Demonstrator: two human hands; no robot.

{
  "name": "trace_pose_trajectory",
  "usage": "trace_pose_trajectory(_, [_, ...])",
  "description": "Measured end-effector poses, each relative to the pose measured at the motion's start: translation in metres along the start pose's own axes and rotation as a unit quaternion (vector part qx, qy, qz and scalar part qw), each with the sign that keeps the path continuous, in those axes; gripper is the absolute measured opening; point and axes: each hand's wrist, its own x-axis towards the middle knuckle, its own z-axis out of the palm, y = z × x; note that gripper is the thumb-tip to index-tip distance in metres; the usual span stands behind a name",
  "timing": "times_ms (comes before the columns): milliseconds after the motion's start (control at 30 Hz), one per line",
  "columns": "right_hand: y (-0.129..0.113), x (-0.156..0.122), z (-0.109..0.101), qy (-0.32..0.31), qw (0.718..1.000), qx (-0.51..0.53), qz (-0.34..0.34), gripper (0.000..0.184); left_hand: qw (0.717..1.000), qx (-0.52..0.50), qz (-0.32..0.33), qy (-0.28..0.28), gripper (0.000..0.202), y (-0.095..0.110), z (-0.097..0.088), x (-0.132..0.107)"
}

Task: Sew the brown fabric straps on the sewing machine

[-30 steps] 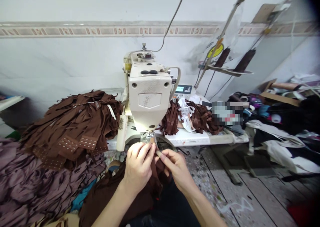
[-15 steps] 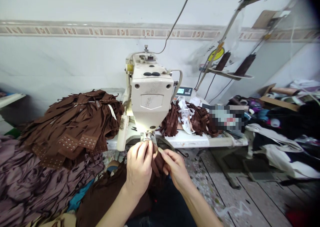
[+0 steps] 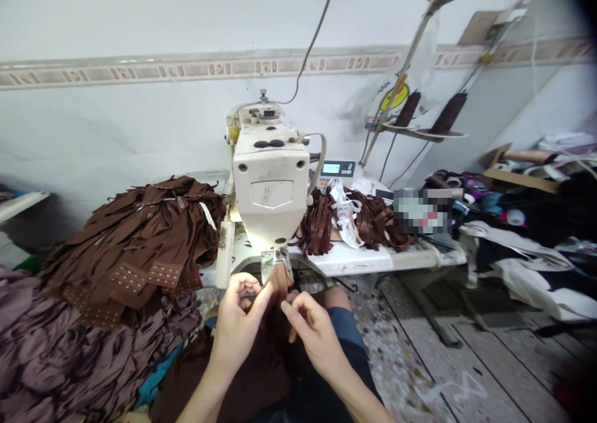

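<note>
A cream sewing machine (image 3: 270, 180) stands in front of me, its needle end just above my hands. A narrow brown fabric strip (image 3: 282, 280) hangs from under the presser foot. My left hand (image 3: 237, 323) pinches this strip between thumb and forefinger, its other fingers curled. My right hand (image 3: 310, 330) holds the brown fabric just right of it, forefinger stretched toward the strip. More brown cloth (image 3: 254, 373) lies bunched over my lap beneath both hands.
A tall heap of brown pieces (image 3: 140, 242) lies left of the machine, with mauve fabric (image 3: 60, 361) below it. Brown and white straps (image 3: 354, 221) sit on the white table (image 3: 373, 258) to the right. Thread cones (image 3: 448, 112) hang on a stand. Clutter fills the far right.
Both hands have dropped a little away from the needle. The left hand's fingers, earlier closed over the strip, have loosened into a pinch, and the strip now shows between the hands.
</note>
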Motion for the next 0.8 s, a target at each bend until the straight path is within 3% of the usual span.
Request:
trace_pose_trajectory(100, [-0.004,0.003,0.005,-0.037,0.998,0.049,0.031,0.057,0.995,-0.062,-0.051,-0.061,0.03,-0.003,0.004,0.007])
trace_pose_trajectory(200, [-0.015,0.007,0.001,-0.006,0.998,0.064,0.014,0.059,0.989,-0.084,-0.068,-0.097,0.034,-0.006,0.007,0.006])
trace_pose_trajectory(333, [-0.043,0.01,-0.018,0.059,0.993,-0.04,-0.096,0.037,0.993,-0.07,-0.05,-0.081,0.035,-0.003,0.007,-0.011])
trace_pose_trajectory(433, [-0.066,0.015,-0.037,0.034,0.971,-0.147,-0.188,0.02,0.997,-0.021,-0.013,-0.079,0.019,0.003,0.005,-0.03])
trace_pose_trajectory(500, [-0.076,0.021,-0.046,0.01,0.96,-0.177,-0.216,0.01,0.993,0.012,0.012,-0.12,0.042,0.008,0.004,-0.039])
trace_pose_trajectory(567, [-0.08,0.029,-0.049,-0.003,0.963,-0.179,-0.2,0.013,0.982,0.019,0.009,-0.187,0.055,0.011,0.004,-0.043])
trace_pose_trajectory(633, [-0.078,0.039,-0.048,-0.015,0.972,-0.169,-0.161,0.019,0.974,-0.005,-0.027,-0.224,0.047,0.013,0.005,-0.041])
trace_pose_trajectory(800, [-0.058,0.066,-0.039,-0.005,0.985,-0.144,-0.096,0.03,0.974,-0.096,-0.084,-0.186,0.039,0.012,0.008,-0.023])
